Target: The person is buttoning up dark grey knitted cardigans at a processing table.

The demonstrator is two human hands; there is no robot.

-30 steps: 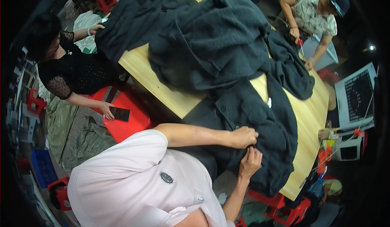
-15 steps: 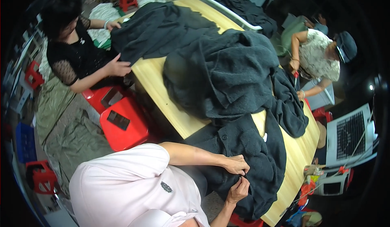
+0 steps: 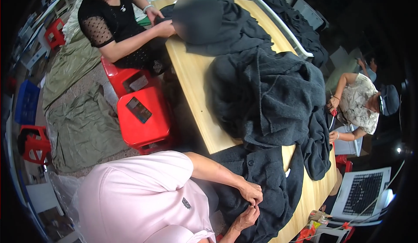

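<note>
A dark grey knitted garment [image 3: 272,177] hangs over the near edge of a long wooden table [image 3: 196,90]. My left hand [image 3: 251,192] and my right hand [image 3: 246,218] meet on its edge, close together, both pinching the knit. Whatever small thing sits between the fingertips is too small to make out. My pink shirt fills the lower left. Behind the garment, a big heap of the same dark knitwear [image 3: 270,95] covers the middle of the table.
A person in black [image 3: 113,21] handles dark cloth at the far end. At the right, a person in a cap [image 3: 361,103] works with a red-handled tool. Red stools [image 3: 143,125], one carrying a phone [image 3: 138,109], stand left of the table. Green cloth [image 3: 82,125] lies on the floor. An open laptop [image 3: 363,193] is at the lower right.
The view has swung, so the table now runs further up the picture. My hands stay together on the garment's edge. The person in black has reached onto the dark cloth.
</note>
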